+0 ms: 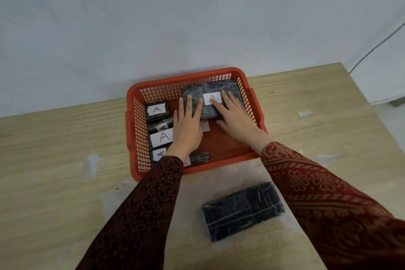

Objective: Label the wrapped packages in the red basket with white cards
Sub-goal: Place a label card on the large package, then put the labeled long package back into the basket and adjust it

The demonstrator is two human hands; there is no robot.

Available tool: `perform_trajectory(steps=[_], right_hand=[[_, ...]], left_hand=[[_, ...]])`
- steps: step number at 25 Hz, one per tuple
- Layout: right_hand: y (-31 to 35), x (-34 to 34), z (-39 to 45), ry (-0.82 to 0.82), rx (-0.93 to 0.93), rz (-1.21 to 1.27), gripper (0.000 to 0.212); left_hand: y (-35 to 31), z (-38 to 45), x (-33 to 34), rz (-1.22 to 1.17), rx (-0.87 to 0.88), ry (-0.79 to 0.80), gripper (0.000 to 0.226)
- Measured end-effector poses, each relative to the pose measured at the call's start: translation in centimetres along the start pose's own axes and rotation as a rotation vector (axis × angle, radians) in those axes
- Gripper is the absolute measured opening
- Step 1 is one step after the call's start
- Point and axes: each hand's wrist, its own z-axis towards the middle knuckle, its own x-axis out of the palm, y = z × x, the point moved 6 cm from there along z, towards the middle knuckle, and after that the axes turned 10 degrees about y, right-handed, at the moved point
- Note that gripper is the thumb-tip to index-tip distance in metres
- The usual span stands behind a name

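Observation:
A red mesh basket [255, 103] stands on the wooden table against the wall. At its back right lies a large black wrapped package [230, 87] with a white card [210, 97] marked "A" on top. My right hand [235, 116] lies flat on it, fingers spread, fingertips on the card. My left hand [188, 124] rests flat on the package's left end. Along the basket's left side sit smaller black packages, each with an "A" card [156, 109], [161, 137]. One small package [198, 158] lies at the basket's front.
A long black wrapped package [242, 210] without a card lies on the table in front of the basket, between my forearms. Tape scraps [305, 113] stick to the tabletop. A grey cable [377, 46] runs down the wall at the right.

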Motion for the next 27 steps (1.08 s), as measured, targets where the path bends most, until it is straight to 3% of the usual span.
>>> perform_trajectory(steps=[3, 5, 7, 10, 12, 15, 17, 20, 22, 25, 27], right_hand=[[1.1, -0.3, -2.9, -0.001, 0.005, 0.009, 0.06], [1.9, -1.3, -6.6, -0.107, -0.075, 0.084, 0.048], [2.3, -2.0, -11.5, -0.243, -0.173, 0.173, 0.034], [1.8, -0.7, -18.7, -0.341, -0.257, 0.256, 0.02], [0.5, 1.7, -21.5, -0.25, -0.22, 0.257, 0.027], [-1.8, 6.9, -23.4, 0.136, -0.112, 0.128, 0.063], [-2.4, 8.6, -23.8, 0.197, -0.096, 0.086, 0.071], [-2.3, 8.5, -23.1, 0.11, -0.142, 0.103, 0.062], [-2.6, 8.3, -22.7, 0.17, -0.131, 0.205, 0.057], [-3.3, 7.8, -22.8, 0.277, -0.08, 0.38, 0.042], [-3.3, 6.6, -22.9, 0.203, -0.066, 0.509, 0.019]], left_hand=[[-0.2, 0.1, -1.1, 0.073, -0.028, 0.096, 0.069], [-1.2, -1.1, -2.6, 0.011, -0.031, 0.115, 0.065], [-2.7, -4.1, -4.3, -0.116, 0.032, 0.001, 0.057], [-5.5, -11.4, -4.9, -0.181, 0.259, -0.195, 0.043], [-6.6, -16.0, -3.1, -0.133, 0.388, -0.191, 0.04], [-6.3, -20.5, 1.0, -0.074, 0.444, -0.022, 0.041], [-5.3, -22.0, 3.9, -0.028, 0.417, 0.117, 0.05], [-4.0, -23.3, 7.3, 0.028, 0.362, 0.276, 0.073], [-3.4, -23.5, 8.0, -0.007, 0.326, 0.301, 0.085], [-3.2, -22.8, 6.8, -0.179, 0.263, 0.189, 0.066], [-3.1, -22.3, 5.5, -0.356, 0.214, 0.139, 0.042]])
